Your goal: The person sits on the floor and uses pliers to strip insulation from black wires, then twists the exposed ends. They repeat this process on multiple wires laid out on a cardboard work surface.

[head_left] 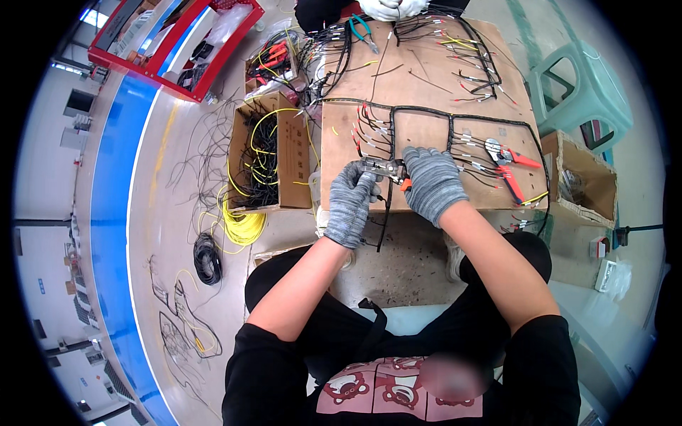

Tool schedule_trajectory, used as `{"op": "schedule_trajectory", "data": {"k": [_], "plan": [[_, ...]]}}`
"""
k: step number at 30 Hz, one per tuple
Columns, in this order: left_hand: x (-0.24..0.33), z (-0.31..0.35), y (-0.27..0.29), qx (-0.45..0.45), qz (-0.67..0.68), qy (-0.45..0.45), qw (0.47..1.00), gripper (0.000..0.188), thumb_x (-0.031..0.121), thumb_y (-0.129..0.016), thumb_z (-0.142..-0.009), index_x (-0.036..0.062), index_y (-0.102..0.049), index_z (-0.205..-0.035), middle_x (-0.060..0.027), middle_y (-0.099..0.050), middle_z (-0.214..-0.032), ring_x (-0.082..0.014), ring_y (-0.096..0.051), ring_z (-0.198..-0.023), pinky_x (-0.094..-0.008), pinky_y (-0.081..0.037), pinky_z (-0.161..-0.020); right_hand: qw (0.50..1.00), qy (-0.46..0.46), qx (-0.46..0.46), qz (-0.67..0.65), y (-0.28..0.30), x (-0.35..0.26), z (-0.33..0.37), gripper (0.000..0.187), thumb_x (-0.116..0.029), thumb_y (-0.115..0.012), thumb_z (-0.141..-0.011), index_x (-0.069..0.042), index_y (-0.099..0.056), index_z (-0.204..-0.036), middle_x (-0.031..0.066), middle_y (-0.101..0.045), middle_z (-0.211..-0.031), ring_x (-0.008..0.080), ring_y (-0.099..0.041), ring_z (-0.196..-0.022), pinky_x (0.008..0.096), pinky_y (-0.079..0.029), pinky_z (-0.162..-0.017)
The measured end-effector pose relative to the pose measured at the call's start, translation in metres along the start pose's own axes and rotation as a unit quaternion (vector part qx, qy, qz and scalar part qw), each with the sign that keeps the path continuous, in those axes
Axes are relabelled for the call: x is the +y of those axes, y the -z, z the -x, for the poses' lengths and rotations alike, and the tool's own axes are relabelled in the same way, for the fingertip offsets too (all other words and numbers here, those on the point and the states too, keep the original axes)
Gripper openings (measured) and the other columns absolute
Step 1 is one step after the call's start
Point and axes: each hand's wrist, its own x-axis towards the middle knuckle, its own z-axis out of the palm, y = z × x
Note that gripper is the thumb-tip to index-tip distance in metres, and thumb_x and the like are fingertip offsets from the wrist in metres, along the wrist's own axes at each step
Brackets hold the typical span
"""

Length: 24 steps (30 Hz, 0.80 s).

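Note:
My gloved right hand [430, 179] is closed round a pair of pliers [387, 168] with a silver head and a bit of orange handle showing. At the jaws, my gloved left hand [349, 201] has its fingers pinched together; what lies between them is hidden. Both hands are over the near edge of a wooden board [423, 135]. A black-taped wire harness [420, 109] spreads across the board, its thin branch wires fanning out with red and white ends. Red-handled pliers [513, 170] rest on the wires right of my right hand.
Another person's gloved hands [391, 8] are at the board's far edge, beside teal pliers [364, 34]. Left stand a cardboard box of wires [290, 156], a yellow wire coil [244, 226] and a red rack [153, 67]. Right are a green stool [586, 96] and another cardboard box [600, 192].

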Motion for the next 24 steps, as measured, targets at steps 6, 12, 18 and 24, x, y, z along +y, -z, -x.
{"op": "schedule_trajectory", "data": {"k": [6,12,18,24], "plan": [[0.001,-0.002,0.002,-0.004,-0.03,-0.007,1.0,0.01,0.008,-0.052,-0.09,0.0015,-0.058,-0.095,-0.0034,-0.06,-0.075,-0.0064,-0.051,-0.056,-0.0197,-0.043,-0.052,1.0,-0.008,-0.029,0.003,0.0,0.002,-0.001,0.029,-0.011,-0.059,-0.072,-0.006,-0.053,-0.1,0.0128,-0.06,-0.09,0.0273,-0.059,-0.088,0.0397,-0.043,-0.08],[0.0,-0.002,0.004,-0.003,-0.032,0.0,0.999,0.009,0.008,-0.052,-0.09,0.0015,-0.058,-0.093,-0.0038,-0.061,-0.075,-0.0065,-0.052,-0.056,-0.0198,-0.044,-0.051,0.999,-0.008,-0.036,-0.011,0.002,0.0,-0.001,0.028,-0.011,-0.059,-0.072,-0.006,-0.053,-0.1,0.013,-0.061,-0.091,0.0271,-0.059,-0.089,0.0401,-0.043,-0.08],[0.003,-0.001,0.004,-0.005,-0.04,-0.003,0.999,0.009,0.008,-0.053,-0.089,0.0013,-0.058,-0.093,-0.0039,-0.061,-0.076,-0.0065,-0.052,-0.056,-0.0194,-0.043,-0.05,0.998,-0.012,-0.063,-0.03,0.003,0.0,-0.001,0.029,-0.011,-0.059,-0.072,-0.004,-0.053,-0.1,0.0154,-0.062,-0.09,0.0306,-0.06,-0.087,0.0403,-0.046,-0.078],[0.003,-0.003,0.005,-0.01,-0.077,0.004,0.997,0.01,0.008,-0.052,-0.089,0.0016,-0.058,-0.094,-0.0033,-0.062,-0.076,-0.0059,-0.051,-0.055,-0.0188,-0.043,-0.049,0.995,0.0,-0.036,-0.094,-0.008,0.006,0.001,0.026,-0.009,-0.06,-0.07,0.0,-0.05,-0.092,0.0198,-0.06,-0.082,0.0357,-0.06,-0.079,0.0417,-0.048,-0.072]]}}
